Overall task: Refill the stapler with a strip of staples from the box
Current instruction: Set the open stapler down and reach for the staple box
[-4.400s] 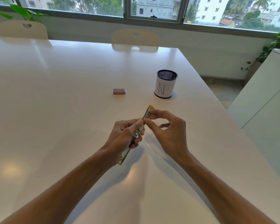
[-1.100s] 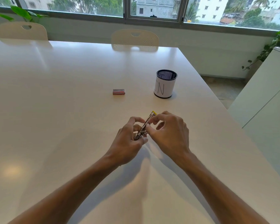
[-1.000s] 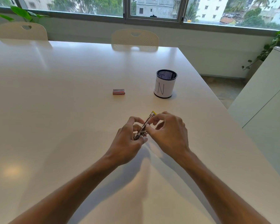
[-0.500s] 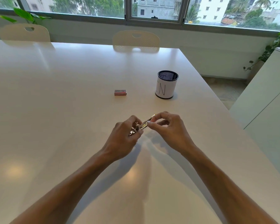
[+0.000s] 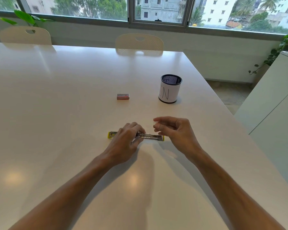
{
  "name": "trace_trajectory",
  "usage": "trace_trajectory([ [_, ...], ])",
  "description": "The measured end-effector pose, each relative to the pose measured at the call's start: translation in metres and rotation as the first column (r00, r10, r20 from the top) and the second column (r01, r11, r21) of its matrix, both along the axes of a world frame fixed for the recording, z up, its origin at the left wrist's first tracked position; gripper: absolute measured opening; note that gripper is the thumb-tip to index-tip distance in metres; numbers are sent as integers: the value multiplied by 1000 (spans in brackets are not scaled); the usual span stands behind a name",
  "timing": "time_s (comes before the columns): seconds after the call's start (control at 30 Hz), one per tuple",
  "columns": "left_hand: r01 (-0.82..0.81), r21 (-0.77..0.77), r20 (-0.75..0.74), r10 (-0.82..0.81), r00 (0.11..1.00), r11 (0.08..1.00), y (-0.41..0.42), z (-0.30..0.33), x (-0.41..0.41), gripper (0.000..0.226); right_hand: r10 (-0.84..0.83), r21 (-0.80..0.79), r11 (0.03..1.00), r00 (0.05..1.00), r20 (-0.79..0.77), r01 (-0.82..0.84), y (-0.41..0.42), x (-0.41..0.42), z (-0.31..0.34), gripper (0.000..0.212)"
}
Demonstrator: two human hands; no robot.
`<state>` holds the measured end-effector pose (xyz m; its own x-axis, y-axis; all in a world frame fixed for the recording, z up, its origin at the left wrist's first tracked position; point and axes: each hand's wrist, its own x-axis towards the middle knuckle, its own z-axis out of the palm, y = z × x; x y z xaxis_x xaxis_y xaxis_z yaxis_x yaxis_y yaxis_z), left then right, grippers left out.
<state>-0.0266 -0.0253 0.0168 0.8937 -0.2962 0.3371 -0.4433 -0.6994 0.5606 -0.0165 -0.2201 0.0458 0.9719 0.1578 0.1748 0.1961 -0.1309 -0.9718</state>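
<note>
While the stapler [image 5: 150, 136] lies opened flat on the tabletop [image 5: 73, 113], the left hand [image 5: 125, 143] presses on its middle, fingers curled over it. Just beside, the right hand [image 5: 175, 131] hovers, fingers pinched narrow; whether they hold anything is unclear. Farther back sit the staple box [image 5: 122, 96] and a mesh cup [image 5: 170, 88].

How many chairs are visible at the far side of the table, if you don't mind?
2: one chair at the far left, another chair near the middle; others may be out of frame.

A mesh pen cup [image 5: 170, 88] stands on the white table [image 5: 56, 97], with 2 chairs [image 5: 139, 43] behind it.
</note>
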Motion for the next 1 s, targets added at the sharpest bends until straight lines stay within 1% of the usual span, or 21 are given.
trace_trajectory([
  [0.17, 21, -38, -50, -23, 998, 999, -1, -5, 5, 14, -17, -2, 1000, 1000, 13, 17, -4, 7, -2, 18],
  [0.23, 19, -48, -57, -22, 998, 999, 0, -6, 7, 14, -47, -13, 999, 998, 33, 47, -7, 16, 2, 14],
  [0.33, 7, -56, -59, -11, 998, 998, -1, -7, 8, 16, -110, -94, 988, 988, 105, 120, -13, 37, 14, 10],
  [0.43, -48, -87, -33, 46, 998, 995, -2, -10, 7, 21, -163, -189, 961, 966, 201, 202, -20, 64, 28, 8],
  [0.57, -97, -121, -44, 92, 995, 988, -2, -14, 8, 34, -244, -229, 919, 919, 308, 321, -28, 105, 45, 8],
  [0.67, -120, -125, -69, 112, 991, 985, -1, -17, 9, 38, -286, -269, 886, 901, 327, 379, -33, 134, 52, 5],
  [0.73, -132, -126, -58, 125, 990, 983, -1, -19, 8, 40, -298, -307, 862, 893, 337, 403, -35, 151, 53, 4],
  [0.87, -134, -122, -59, 128, 990, 983, 0, -20, 9, 40, -325, -360, 821, 882, 342, 443, -39, 177, 53, 10],
  [1.0, -137, -125, -75, 128, 989, 983, 0, -20, 10, 40, -359, -393, 786, 870, 337, 477, -39, 191, 48, 12],
])
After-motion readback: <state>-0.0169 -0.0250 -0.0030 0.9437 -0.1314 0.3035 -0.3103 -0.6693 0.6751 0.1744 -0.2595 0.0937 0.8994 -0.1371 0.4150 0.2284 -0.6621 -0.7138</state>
